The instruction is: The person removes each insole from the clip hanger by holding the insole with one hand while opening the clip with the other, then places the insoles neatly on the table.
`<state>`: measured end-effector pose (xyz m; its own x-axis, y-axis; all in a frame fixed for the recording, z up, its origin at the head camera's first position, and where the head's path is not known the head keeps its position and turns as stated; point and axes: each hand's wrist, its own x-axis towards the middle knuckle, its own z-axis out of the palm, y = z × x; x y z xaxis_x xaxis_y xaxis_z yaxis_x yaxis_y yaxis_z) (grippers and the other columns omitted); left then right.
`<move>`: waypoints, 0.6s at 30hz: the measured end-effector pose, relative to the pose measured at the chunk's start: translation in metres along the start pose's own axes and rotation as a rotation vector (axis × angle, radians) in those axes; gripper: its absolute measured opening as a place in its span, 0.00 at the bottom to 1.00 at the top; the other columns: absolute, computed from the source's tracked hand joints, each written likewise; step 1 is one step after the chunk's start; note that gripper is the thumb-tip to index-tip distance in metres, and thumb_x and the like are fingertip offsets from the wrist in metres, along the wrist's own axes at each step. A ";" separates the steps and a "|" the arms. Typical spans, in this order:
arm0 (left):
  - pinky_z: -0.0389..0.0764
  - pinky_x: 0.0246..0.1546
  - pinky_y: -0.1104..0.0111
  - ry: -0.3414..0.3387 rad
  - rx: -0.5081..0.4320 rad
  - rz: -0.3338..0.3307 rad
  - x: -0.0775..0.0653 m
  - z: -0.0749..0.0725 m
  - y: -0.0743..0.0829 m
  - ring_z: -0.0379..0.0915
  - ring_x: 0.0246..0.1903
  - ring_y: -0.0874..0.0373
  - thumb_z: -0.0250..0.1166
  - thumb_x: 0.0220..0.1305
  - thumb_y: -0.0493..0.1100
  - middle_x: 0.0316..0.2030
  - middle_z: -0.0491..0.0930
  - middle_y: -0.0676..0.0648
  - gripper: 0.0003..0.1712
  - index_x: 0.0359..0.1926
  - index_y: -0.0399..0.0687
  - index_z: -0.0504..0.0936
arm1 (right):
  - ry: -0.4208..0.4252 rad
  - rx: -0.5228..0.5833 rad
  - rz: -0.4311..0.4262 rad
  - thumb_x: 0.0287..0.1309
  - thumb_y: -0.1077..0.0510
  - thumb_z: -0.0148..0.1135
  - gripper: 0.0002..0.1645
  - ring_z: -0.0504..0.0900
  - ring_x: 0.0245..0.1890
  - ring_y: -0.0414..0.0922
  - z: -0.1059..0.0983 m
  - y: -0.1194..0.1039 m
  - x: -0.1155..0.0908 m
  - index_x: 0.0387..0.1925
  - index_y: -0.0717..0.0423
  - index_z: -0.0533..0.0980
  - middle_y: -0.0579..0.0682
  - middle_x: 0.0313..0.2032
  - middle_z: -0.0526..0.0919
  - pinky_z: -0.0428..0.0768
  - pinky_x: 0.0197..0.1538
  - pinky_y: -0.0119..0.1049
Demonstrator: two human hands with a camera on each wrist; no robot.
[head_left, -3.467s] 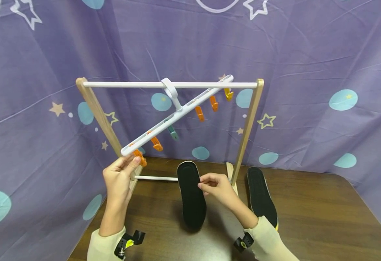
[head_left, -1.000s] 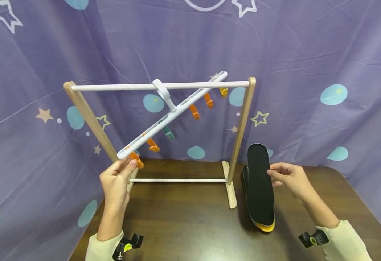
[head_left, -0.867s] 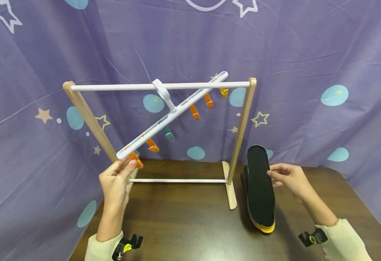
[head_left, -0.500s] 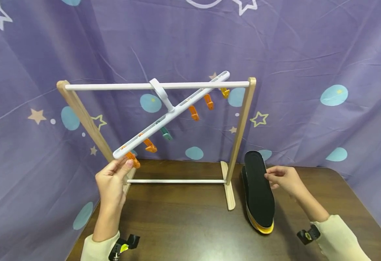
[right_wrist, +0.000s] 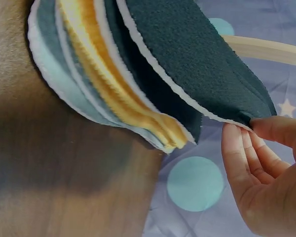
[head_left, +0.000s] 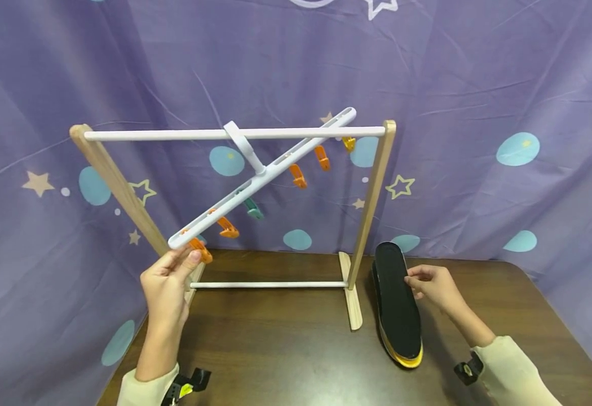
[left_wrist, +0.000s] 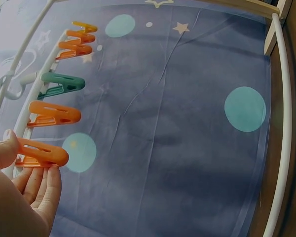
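Note:
My left hand (head_left: 166, 285) pinches the orange clip (head_left: 200, 250) at the near left end of a white clip hanger (head_left: 260, 179). In the left wrist view the thumb is on top of this clip (left_wrist: 45, 152) and fingers are beneath it. The hanger's hook goes over the rack's white top bar (head_left: 174, 135), and its other clips are orange, green and yellow, holding nothing. My right hand (head_left: 438, 287) pinches the side edge of a black insole (head_left: 397, 304). This insole lies over a pile of insoles with a yellow layer (right_wrist: 84, 44), its pinched edge lifted slightly from them.
The rack's wooden right post (head_left: 372, 208) and foot (head_left: 350, 299) stand left of the insole pile. A lower white bar (head_left: 270, 285) spans between the feet. Behind the brown table (head_left: 286, 349) hangs a purple patterned curtain (head_left: 453, 113).
The right hand has carried the black insole from in front of the rack to the right and lowered it onto the pile. The left hand keeps its pinch on the orange clip.

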<state>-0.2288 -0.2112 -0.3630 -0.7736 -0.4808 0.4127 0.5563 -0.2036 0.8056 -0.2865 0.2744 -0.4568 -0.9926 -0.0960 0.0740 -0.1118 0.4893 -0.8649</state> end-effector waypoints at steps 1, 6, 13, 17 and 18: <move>0.87 0.38 0.74 -0.009 -0.006 0.002 0.001 0.000 -0.001 0.87 0.30 0.60 0.67 0.60 0.22 0.32 0.90 0.45 0.09 0.42 0.21 0.85 | 0.004 -0.008 0.000 0.65 0.64 0.67 0.15 0.83 0.27 0.37 0.002 0.001 0.000 0.46 0.75 0.81 0.63 0.35 0.88 0.87 0.29 0.36; 0.87 0.40 0.72 -0.033 -0.027 -0.001 0.002 -0.002 -0.001 0.88 0.31 0.59 0.66 0.60 0.21 0.33 0.90 0.43 0.09 0.43 0.18 0.84 | 0.012 -0.015 0.019 0.64 0.66 0.66 0.13 0.83 0.25 0.38 0.009 0.006 0.001 0.44 0.76 0.80 0.62 0.33 0.88 0.87 0.29 0.35; 0.87 0.40 0.73 -0.023 -0.013 -0.017 0.001 -0.001 -0.002 0.88 0.31 0.60 0.66 0.61 0.22 0.33 0.90 0.44 0.11 0.45 0.18 0.83 | 0.007 -0.007 0.083 0.64 0.67 0.65 0.12 0.83 0.25 0.39 0.015 0.012 0.005 0.44 0.76 0.81 0.59 0.31 0.88 0.87 0.30 0.35; 0.86 0.40 0.74 -0.028 0.005 -0.011 0.002 0.000 -0.002 0.88 0.32 0.61 0.67 0.61 0.23 0.33 0.90 0.45 0.12 0.45 0.17 0.83 | 0.002 0.000 0.107 0.65 0.67 0.64 0.13 0.83 0.25 0.40 0.016 0.016 0.006 0.44 0.76 0.80 0.57 0.30 0.87 0.88 0.30 0.36; 0.86 0.40 0.74 -0.028 0.004 -0.008 0.003 0.000 -0.002 0.88 0.32 0.61 0.67 0.61 0.23 0.33 0.90 0.45 0.12 0.45 0.18 0.83 | 0.005 0.004 0.115 0.65 0.67 0.64 0.13 0.83 0.25 0.41 0.017 0.016 0.007 0.44 0.76 0.80 0.56 0.30 0.87 0.88 0.31 0.37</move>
<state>-0.2320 -0.2123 -0.3635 -0.7862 -0.4554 0.4177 0.5488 -0.2039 0.8107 -0.2943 0.2674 -0.4787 -0.9991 -0.0352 -0.0235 0.0030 0.4934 -0.8698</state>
